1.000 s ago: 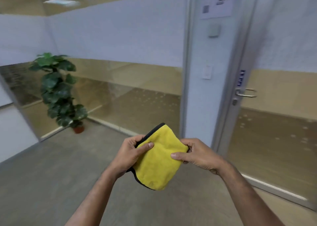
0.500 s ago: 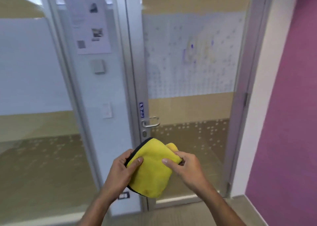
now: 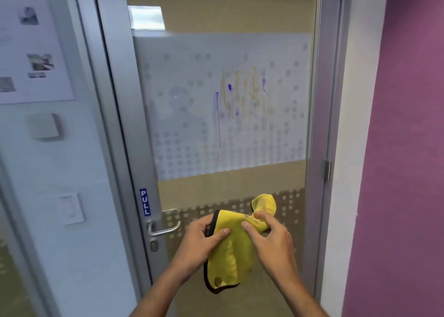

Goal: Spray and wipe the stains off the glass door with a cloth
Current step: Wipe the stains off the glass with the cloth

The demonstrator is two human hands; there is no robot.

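Note:
A glass door (image 3: 192, 187) in a grey metal frame fills the middle of the view, shut, with a frosted dotted band across it. Purple and yellow-orange streaks (image 3: 240, 98) run down the frosted band, right of centre. A yellow cloth with a black edge (image 3: 230, 256) hangs in front of the door's lower half. My left hand (image 3: 201, 242) pinches its left side and my right hand (image 3: 271, 242) grips its upper right part, where a corner sticks up. No spray bottle is visible.
The door's metal lever handle (image 3: 163, 227) and a blue PULL sign (image 3: 144, 202) sit left of my hands. A white wall panel (image 3: 48, 167) with a posted paper and switches lies at left. A purple wall (image 3: 408, 148) stands close at right.
The view has swung right from the corridor and plant to face the door, and come closer. My hands kept hold of the cloth and have reworked it, with a corner now sticking up.

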